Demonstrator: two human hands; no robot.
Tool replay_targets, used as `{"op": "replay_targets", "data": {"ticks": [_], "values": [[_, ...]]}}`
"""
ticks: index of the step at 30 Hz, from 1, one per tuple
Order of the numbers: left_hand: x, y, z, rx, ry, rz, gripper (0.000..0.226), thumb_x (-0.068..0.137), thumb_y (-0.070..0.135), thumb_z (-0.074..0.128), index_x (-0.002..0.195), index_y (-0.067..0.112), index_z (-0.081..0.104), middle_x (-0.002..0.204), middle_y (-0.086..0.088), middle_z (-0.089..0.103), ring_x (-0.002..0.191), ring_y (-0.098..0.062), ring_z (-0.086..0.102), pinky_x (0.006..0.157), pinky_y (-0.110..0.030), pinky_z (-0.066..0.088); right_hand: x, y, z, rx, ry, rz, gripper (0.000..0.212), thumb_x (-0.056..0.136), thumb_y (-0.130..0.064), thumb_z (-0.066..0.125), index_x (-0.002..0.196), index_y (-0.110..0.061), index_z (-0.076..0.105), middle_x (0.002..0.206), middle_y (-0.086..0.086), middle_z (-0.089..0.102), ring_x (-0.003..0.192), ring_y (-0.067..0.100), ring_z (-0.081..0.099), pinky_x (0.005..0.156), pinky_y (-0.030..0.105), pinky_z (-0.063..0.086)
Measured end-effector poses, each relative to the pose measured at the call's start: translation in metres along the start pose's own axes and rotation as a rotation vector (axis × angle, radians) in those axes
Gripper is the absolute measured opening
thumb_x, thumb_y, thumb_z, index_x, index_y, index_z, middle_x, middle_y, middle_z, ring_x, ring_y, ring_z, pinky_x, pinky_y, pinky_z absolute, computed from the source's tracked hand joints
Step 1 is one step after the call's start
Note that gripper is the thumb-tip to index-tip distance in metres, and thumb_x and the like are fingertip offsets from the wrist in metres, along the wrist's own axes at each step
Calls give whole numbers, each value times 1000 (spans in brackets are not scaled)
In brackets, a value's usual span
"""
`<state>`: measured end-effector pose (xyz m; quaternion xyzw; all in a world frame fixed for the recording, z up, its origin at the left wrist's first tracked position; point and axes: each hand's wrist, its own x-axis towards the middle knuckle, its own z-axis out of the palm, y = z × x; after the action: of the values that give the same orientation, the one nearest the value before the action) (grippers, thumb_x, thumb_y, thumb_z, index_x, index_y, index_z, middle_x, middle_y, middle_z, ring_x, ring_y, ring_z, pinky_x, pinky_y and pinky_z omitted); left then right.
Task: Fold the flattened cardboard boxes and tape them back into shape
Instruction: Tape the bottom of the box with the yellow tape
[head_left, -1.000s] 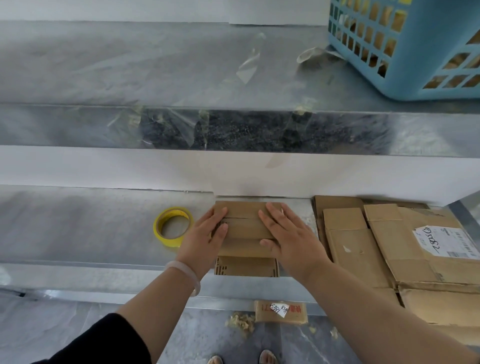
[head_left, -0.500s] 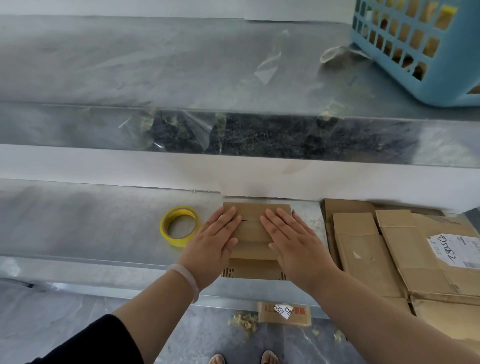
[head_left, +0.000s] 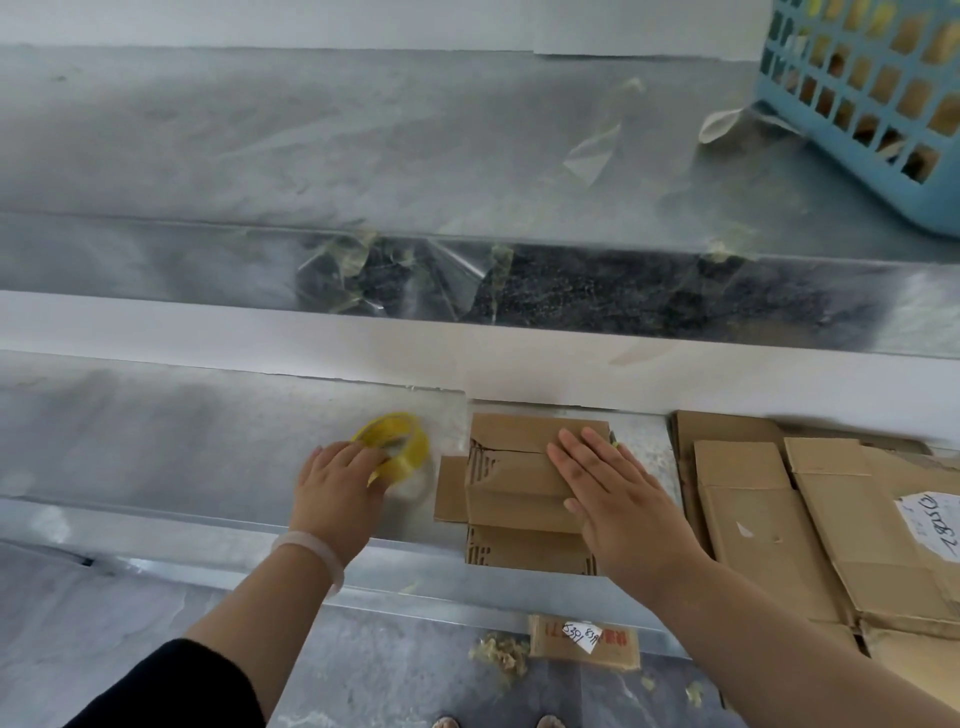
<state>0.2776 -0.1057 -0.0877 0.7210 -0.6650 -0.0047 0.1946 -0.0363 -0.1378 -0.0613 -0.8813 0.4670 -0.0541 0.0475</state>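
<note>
Cardboard box (head_left: 519, 488) — small, brown, flaps folded over — lies lengthwise near-to-far at the near edge of the surface (head_left: 156, 441). Left of it, the left hand (head_left: 335, 491) curls its fingers round the blurred yellow tape roll (head_left: 402, 447), just beside the box; on its right half the right hand (head_left: 621, 499) presses flat, fingers straight.

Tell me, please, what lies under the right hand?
The right hand lies flat on a small folded cardboard box; the box's right part beneath the palm is hidden.
</note>
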Motion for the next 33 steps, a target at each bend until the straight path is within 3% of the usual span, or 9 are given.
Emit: {"op": "replay_targets", "data": {"ticks": [3, 6, 9, 14, 19, 24, 26, 28, 33], "values": [[12, 30, -22, -346, 28, -50, 19, 90, 27, 55, 102, 17, 65, 89, -1, 68, 84, -29, 62, 74, -32, 47, -1, 0, -3, 7, 5, 2, 58, 98, -38, 21, 150, -18, 38, 157, 0, 32, 147, 21, 25, 117, 49, 28], [26, 67, -54, -748, -4, -44, 18, 89, 49, 46, 92, 36, 58, 80, 11, 64, 75, -6, 59, 62, -16, 45, 0, -1, -5, 9, 7, -6, 56, 99, -37, 24, 149, -17, 40, 156, 1, 34, 146, 22, 28, 116, 49, 30], [43, 104, -74, -943, -86, 55, 22, 91, 47, 48, 90, 33, 66, 79, 7, 65, 69, -2, 59, 62, -15, 47, 3, 5, 2, 78, -51, -20, 55, 104, -37, 27, 156, -21, 18, 163, -5, 10, 151, 15, 1, 123, 40, 12], [60, 141, -59, -727, -357, 76, 16, 97, 32, 52, 90, 37, 65, 59, 22, 60, 59, 5, 55, 65, -23, 45, 5, 11, 1, 239, 22, -27, 57, 102, -33, 48, 152, -16, 29, 161, -3, 19, 145, 7, -5, 118, 23, -6], [67, 147, -50, -668, -385, 7, 15, 95, 37, 53, 95, 33, 67, 53, 24, 59, 55, 7, 55, 58, -17, 41, 7, 16, -2, 347, 46, -21, 60, 96, -33, 61, 148, -13, 39, 159, -2, 25, 144, 4, 2, 112, 10, -9], [74, 159, -50, -577, -419, 60, 23, 94, 41, 53, 101, 27, 70, 59, 22, 57, 64, 2, 54, 63, -20, 41, -4, 18, -9, 623, 174, 244, 42, 92, -34, 65, 132, -21, 61, 137, -17, 49, 135, 1, 38, 110, 10, 24], [74, 163, -49, -525, -428, 111, 21, 94, 44, 52, 95, 31, 68, 63, 24, 59, 69, 1, 55, 62, -18, 39, -9, 15, -18, 823, 293, 393, 32, 96, -36, 57, 126, -26, 65, 125, -14, 62, 121, 5, 53, 103, 22, 40], [74, 168, -47, -481, -431, 150, 22, 94, 46, 51, 94, 32, 67, 75, 20, 63, 76, -2, 58, 64, -19, 40, -7, 9, -32, 1022, 283, 466, 36, 98, -44, 51, 128, -30, 64, 123, -13, 65, 116, 3, 56, 100, 26, 43], [78, 173, -45, -419, -447, 231, 31, 94, 49, 46, 89, 29, 69, 79, 10, 67, 76, -5, 59, 67, -27, 46, 5, -3, -48, 1096, 266, 617, 33, 93, -50, 58, 115, -31, 72, 101, -21, 69, 92, -12, 57, 75, 8, 41]]}}
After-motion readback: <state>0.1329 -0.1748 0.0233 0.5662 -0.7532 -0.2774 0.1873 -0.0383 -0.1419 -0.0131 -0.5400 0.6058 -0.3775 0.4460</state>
